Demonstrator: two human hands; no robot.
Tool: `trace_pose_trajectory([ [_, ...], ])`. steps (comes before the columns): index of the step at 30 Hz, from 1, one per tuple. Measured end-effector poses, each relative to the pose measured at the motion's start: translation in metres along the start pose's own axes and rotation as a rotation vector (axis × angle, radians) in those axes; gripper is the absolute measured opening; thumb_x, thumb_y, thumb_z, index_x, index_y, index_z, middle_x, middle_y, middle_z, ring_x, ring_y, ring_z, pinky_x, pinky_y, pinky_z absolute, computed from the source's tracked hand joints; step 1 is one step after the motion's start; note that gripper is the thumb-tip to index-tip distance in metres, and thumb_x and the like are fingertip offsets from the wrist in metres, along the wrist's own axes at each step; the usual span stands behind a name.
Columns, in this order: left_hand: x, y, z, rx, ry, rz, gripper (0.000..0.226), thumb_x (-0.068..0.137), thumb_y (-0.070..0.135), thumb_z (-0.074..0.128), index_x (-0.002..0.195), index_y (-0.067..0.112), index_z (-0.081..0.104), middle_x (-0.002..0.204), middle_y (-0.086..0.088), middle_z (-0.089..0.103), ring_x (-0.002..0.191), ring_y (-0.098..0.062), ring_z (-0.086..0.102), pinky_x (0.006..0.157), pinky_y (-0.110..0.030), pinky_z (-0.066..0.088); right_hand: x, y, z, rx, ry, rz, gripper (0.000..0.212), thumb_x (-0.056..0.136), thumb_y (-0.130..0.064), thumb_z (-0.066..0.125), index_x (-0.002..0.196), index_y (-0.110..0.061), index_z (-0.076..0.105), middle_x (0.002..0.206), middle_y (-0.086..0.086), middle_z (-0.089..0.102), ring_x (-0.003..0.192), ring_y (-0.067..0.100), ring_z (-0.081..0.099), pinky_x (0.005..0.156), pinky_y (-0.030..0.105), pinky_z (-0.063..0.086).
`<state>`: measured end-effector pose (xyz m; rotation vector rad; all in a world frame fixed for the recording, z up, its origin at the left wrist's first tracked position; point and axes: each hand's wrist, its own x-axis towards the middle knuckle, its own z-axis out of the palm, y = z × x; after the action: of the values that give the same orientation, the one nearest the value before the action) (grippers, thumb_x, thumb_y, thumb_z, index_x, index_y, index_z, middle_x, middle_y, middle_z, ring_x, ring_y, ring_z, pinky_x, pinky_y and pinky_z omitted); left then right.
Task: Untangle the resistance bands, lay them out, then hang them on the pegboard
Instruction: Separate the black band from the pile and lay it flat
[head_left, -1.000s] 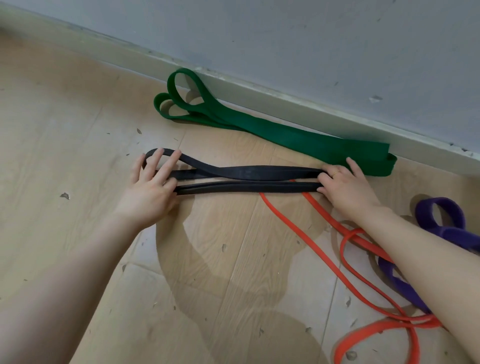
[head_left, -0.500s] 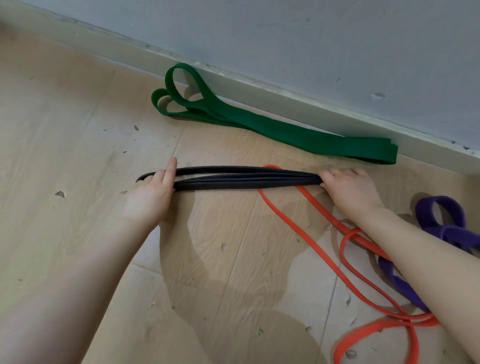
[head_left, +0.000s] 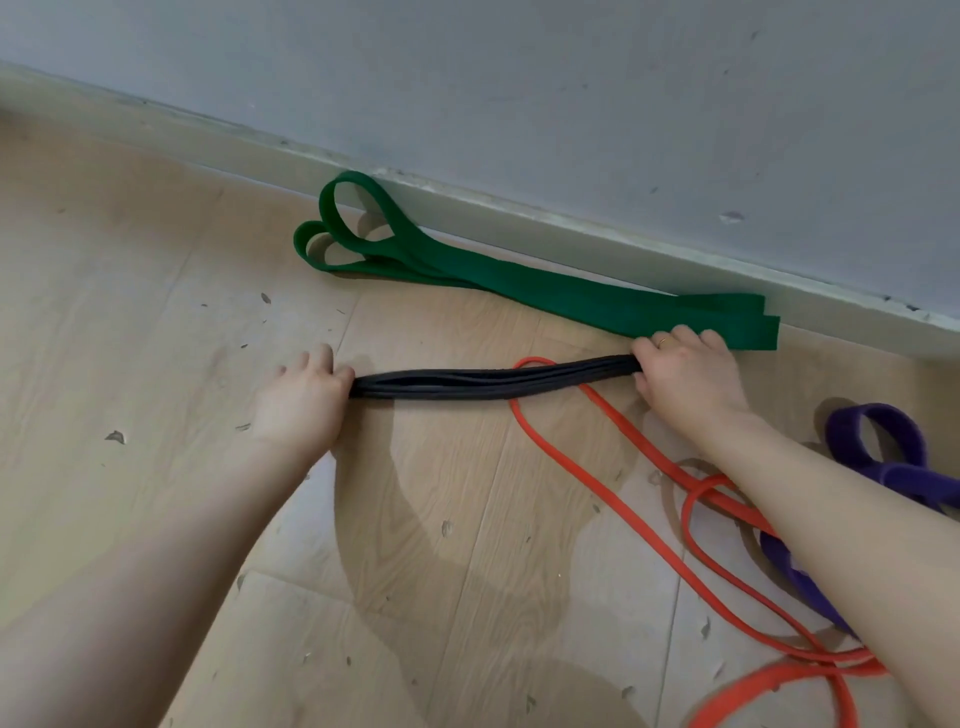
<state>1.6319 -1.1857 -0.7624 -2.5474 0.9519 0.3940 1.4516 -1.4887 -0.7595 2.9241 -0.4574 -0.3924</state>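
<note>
Black band (head_left: 493, 383): folded into a bundle of several strands, held just above or on the floor (head_left: 156, 322), long axis running left–right, roughly parallel to the skirting (head_left: 571, 234). It spans the gap between the two hands, so neither hand is nearer; each end is taken by one.

Left hand (head_left: 301, 402): fingers curled round the left end of the bundle, closed grasp. Right hand (head_left: 685, 376): fingers curled over the right end, also a closed grasp; a ring is seen on one finger.

An orange band (head_left: 587, 467) is looped under or around the black bundle near its right half; whether the two are actually entangled cannot be told. It trails back to the lower right.

Green band (head_left: 519, 283): laid folded along the skirting, beyond the black one, touched by nothing or perhaps brushed by the right knuckles.

Purple band (head_left: 878, 447): far right, partly hidden by the right forearm.

Judgement: laying-out is under way; no pegboard is in view.
</note>
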Motion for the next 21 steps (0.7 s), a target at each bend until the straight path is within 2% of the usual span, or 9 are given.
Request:
trace_pose_trajectory([
  [3,0.033,0.000,-0.025,-0.081,0.146,-0.057,0.031,0.088,0.019,0.058,0.118,0.013,0.057,0.112,-0.012,0.047,0.107,-0.031,0.043,0.087,-0.038,0.037,0.005,0.007,-0.002,-0.039,0.001,0.058,0.017,0.089,-0.018,0.055,0.099,-0.005,0.061,0.094,0.013,0.065,0.092,0.031,0.051,0.072,0.036,0.029],
  [6,0.064,0.006,-0.042,-0.095,0.181,-0.066,0.033,0.087,0.015,0.056,0.120,0.013,0.058,0.122,-0.014,0.047,0.118,-0.035,0.038,0.095,-0.042,0.033,0.013,0.012,-0.002,-0.003,-0.020,0.175,0.024,0.094,-0.028,0.046,0.108,-0.010,0.057,0.105,0.008,0.061,0.101,0.027,0.049,0.077,0.036,0.028],
  [10,0.090,0.012,-0.049,-0.116,0.220,-0.124,0.025,0.089,0.007,0.052,0.113,0.006,0.057,0.115,-0.017,0.049,0.109,-0.036,0.044,0.082,-0.040,0.036,0.022,0.018,0.000,0.079,-0.001,0.243,0.026,0.094,-0.030,0.049,0.107,-0.010,0.058,0.105,0.009,0.061,0.099,0.028,0.053,0.078,0.036,0.032],
  [13,0.102,0.009,-0.048,-0.125,0.275,-0.155,0.021,0.090,0.008,0.051,0.111,0.004,0.054,0.109,-0.019,0.052,0.102,-0.036,0.047,0.074,-0.039,0.034,0.030,0.021,0.000,0.131,0.024,0.254,0.026,0.093,-0.029,0.054,0.105,-0.006,0.056,0.104,0.012,0.059,0.096,0.030,0.055,0.072,0.035,0.035],
  [17,0.101,0.013,-0.036,-0.140,0.226,-0.150,0.026,0.090,0.013,0.055,0.114,0.005,0.051,0.112,-0.019,0.053,0.111,-0.037,0.044,0.082,-0.043,0.037,0.035,0.013,0.004,0.254,-0.021,0.290,0.023,0.092,-0.023,0.055,0.106,-0.005,0.049,0.106,0.015,0.051,0.082,0.027,0.050,0.054,0.032,0.033],
  [21,0.097,0.006,-0.033,-0.131,0.261,-0.141,0.027,0.090,0.020,0.056,0.113,0.006,0.058,0.113,-0.019,0.052,0.115,-0.037,0.040,0.088,-0.043,0.033,0.031,0.018,0.003,0.301,-0.020,0.283,0.026,0.092,-0.028,0.055,0.107,-0.006,0.051,0.105,0.012,0.052,0.089,0.028,0.053,0.058,0.032,0.037],
])
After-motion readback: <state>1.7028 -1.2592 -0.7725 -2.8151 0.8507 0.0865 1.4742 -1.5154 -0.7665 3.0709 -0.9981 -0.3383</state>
